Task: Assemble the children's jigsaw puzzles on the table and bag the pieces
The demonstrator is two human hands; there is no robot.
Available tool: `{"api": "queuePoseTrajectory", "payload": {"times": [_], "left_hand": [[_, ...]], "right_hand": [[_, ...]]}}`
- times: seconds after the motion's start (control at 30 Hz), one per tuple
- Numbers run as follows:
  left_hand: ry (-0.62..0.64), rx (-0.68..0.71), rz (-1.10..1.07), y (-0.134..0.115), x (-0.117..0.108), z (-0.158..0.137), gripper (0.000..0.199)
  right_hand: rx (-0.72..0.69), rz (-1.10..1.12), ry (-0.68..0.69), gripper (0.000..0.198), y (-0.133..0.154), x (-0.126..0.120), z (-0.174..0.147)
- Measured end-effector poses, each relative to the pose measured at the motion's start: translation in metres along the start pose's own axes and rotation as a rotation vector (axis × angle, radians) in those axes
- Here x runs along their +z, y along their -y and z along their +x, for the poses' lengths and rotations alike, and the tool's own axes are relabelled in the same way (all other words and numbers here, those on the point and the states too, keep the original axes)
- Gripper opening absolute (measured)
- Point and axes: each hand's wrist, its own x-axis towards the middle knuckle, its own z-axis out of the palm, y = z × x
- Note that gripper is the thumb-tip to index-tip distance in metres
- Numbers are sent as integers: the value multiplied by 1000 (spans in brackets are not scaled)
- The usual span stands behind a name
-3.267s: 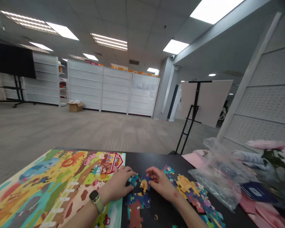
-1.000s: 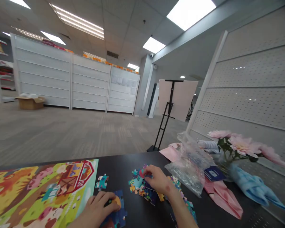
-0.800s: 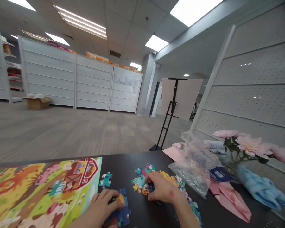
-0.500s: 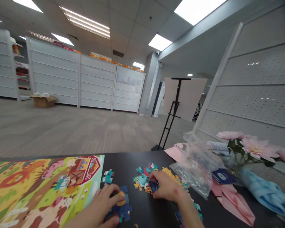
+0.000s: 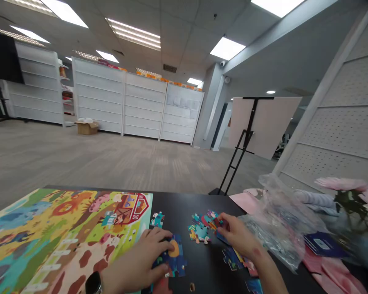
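Recessed ceiling panels (image 5: 227, 48) are lighting the room brightly and evenly, and two are clipping to white. I am seeing wide-angle bending at the frame edges. My hands are casting only faint shadows. The flowers (image 5: 352, 192) at right are blurring.

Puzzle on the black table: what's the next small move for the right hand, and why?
Probably lift one piece clear of the loose pile and carry it to the joined cluster. The right hand pinches at the pile's edge, while the left hand pins the cluster.
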Motion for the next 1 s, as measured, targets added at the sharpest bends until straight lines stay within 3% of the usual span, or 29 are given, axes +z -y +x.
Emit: {"api": "queuePoseTrajectory", "payload": {"times": [0.07, 0.17, 0.27, 0.33, 0.57, 0.77, 1.0], "left_hand": [[-5, 19, 1, -2, 0, 1, 37], [-12, 24, 17, -3, -3, 0, 38], [-27, 30, 42, 0, -6, -1, 37], [-39, 35, 48, 4, -7, -2, 33], [-57, 30, 47, 7, -6, -2, 31], [-50, 21, 52, 6, -7, -1, 34], [-81, 14, 58, 13, 1, 2, 32]], "right_hand": [[-29, 183, 6, 17, 9, 7, 1], [-35, 496, 200, 34, 26, 30, 1], [-61, 569, 405, 28, 36, 54, 1], [-77, 580, 459, 25, 38, 61, 0], [-24, 605, 537, 25, 38, 55, -1], [-11, 582, 613, 27, 36, 64, -3], [34, 555, 552, 24, 37, 65, -4]]}}
